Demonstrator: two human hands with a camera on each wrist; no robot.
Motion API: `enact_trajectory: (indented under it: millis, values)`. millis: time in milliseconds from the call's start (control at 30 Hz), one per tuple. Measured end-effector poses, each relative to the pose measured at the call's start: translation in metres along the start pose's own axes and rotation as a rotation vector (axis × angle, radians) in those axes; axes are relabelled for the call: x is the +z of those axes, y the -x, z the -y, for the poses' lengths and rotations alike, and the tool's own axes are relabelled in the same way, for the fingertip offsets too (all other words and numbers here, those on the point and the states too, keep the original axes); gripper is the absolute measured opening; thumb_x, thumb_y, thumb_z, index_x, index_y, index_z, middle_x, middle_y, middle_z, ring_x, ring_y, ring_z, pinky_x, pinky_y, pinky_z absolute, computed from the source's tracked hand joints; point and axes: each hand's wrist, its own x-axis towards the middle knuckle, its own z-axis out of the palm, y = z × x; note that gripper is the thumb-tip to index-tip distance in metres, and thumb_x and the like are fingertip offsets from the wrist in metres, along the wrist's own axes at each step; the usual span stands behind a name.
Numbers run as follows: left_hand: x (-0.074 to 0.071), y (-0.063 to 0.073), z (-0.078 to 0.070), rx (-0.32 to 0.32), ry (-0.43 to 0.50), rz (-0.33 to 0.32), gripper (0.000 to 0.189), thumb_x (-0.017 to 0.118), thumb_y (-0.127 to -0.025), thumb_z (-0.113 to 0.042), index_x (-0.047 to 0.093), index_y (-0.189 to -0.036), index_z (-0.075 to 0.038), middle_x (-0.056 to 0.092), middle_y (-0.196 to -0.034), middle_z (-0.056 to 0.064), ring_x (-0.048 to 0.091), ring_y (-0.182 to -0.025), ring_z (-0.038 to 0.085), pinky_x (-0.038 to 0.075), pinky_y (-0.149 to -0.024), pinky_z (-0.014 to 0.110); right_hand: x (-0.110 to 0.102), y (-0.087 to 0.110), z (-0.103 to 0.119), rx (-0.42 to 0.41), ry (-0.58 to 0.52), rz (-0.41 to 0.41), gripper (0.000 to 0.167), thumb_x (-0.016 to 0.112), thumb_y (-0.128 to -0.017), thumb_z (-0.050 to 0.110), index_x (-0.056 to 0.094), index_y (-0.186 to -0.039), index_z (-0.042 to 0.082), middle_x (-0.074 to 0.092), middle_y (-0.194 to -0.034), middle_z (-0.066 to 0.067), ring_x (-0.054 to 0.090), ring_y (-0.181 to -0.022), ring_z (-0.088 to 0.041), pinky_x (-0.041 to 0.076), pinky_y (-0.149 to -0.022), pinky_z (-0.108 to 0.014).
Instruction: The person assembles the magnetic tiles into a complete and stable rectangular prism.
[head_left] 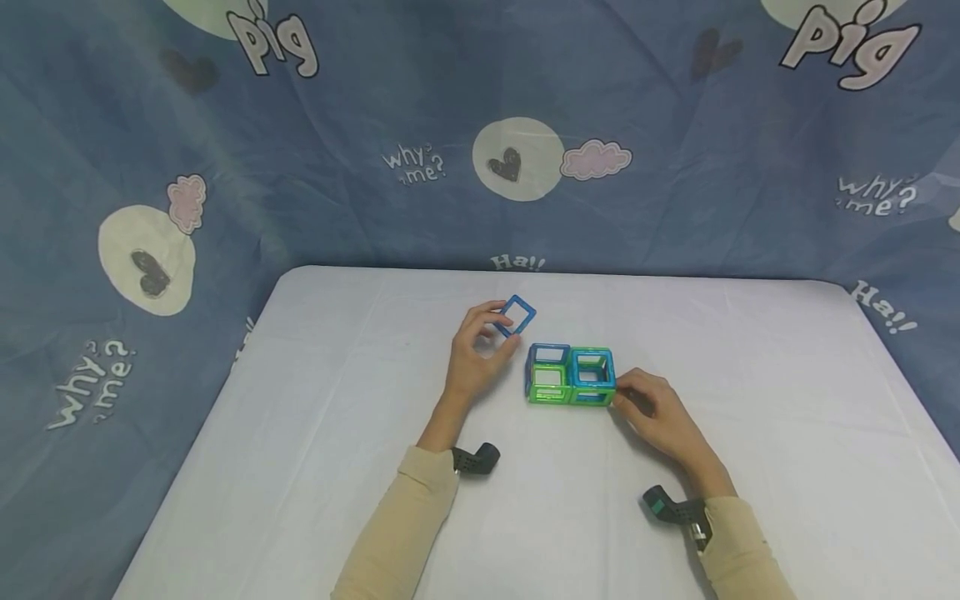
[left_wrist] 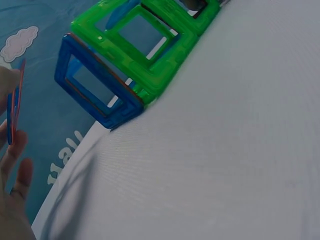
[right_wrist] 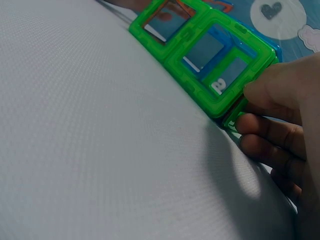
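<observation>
My left hand (head_left: 474,354) pinches a blue square magnetic tile (head_left: 529,322) between thumb and fingers, tilted above the table just behind and left of a block of magnetic tiles (head_left: 550,396). In the left wrist view this held tile (left_wrist: 18,102) shows edge-on. The block is two joined cubes of see-through green and blue frames standing on the table; a blue frame (head_left: 613,377) lies over the right cube. My right hand (head_left: 663,417) holds the block's right end, with the thumb at the green front frame (right_wrist: 216,109) and curled fingers low against the side.
A white cloth covers the table (head_left: 315,400), whose far edge meets a blue printed curtain (head_left: 360,217). Dark wrist cameras sit at the left cuff (head_left: 477,459) and the right cuff (head_left: 663,505).
</observation>
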Motion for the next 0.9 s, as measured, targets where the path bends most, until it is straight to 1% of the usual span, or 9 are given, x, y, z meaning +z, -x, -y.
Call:
enact_trajectory:
  millis: [200,500,633,733,867,900]
  values:
    - [0.002,0.002,-0.002,0.027,0.013,0.054,0.02,0.071,-0.079,0.0,0.061,-0.096,0.004,0.056,-0.123,0.026,0.052,-0.116,0.04,0.048,-0.078,0.05,0.0,0.0,-0.001,-0.001,-0.006,-0.001,0.015,0.065,-0.088,0.012,0.067,-0.102,0.017,0.068,-0.1,0.006,0.058,-0.101,-0.012,0.037,-0.098,-0.041]
    - [0.003,0.003,-0.004,0.014,0.029,0.103,0.019,0.07,-0.08,-0.001,0.061,-0.096,0.004,0.056,-0.123,0.025,0.052,-0.116,0.038,0.048,-0.08,0.053,0.0,0.0,-0.002,-0.001,-0.013,0.0,0.015,0.064,-0.088,0.012,0.067,-0.102,0.018,0.068,-0.099,0.006,0.058,-0.101,-0.012,0.037,-0.099,-0.044]
    - [0.005,0.004,-0.001,0.012,0.042,0.137,0.021,0.07,-0.08,-0.002,0.061,-0.097,0.003,0.056,-0.124,0.025,0.052,-0.117,0.038,0.047,-0.081,0.054,0.0,0.0,-0.002,-0.003,-0.021,-0.001,0.016,0.064,-0.088,0.011,0.067,-0.102,0.018,0.068,-0.099,0.006,0.058,-0.102,-0.012,0.037,-0.099,-0.045]
    - [0.009,0.006,0.012,0.006,0.046,0.158,0.022,0.071,-0.079,-0.004,0.062,-0.099,0.0,0.056,-0.126,0.021,0.052,-0.119,0.035,0.048,-0.081,0.053,0.0,0.0,-0.001,-0.002,-0.023,-0.001,0.016,0.064,-0.088,0.012,0.067,-0.102,0.018,0.068,-0.1,0.006,0.058,-0.102,-0.012,0.036,-0.099,-0.044]
    - [0.014,0.009,0.031,-0.003,0.034,0.181,0.024,0.073,-0.08,-0.011,0.063,-0.101,-0.009,0.058,-0.128,0.01,0.052,-0.121,0.024,0.049,-0.083,0.045,0.0,0.0,-0.001,0.005,-0.022,0.001,0.015,0.064,-0.088,0.013,0.067,-0.102,0.018,0.068,-0.1,0.006,0.058,-0.102,-0.012,0.036,-0.099,-0.045]
    - [0.015,0.009,0.034,-0.003,0.029,0.189,0.024,0.074,-0.08,-0.013,0.063,-0.101,-0.011,0.058,-0.129,0.007,0.052,-0.122,0.021,0.05,-0.083,0.042,0.0,0.0,-0.001,0.005,-0.024,0.001,0.015,0.064,-0.088,0.013,0.067,-0.102,0.018,0.068,-0.1,0.006,0.058,-0.102,-0.012,0.036,-0.099,-0.045]
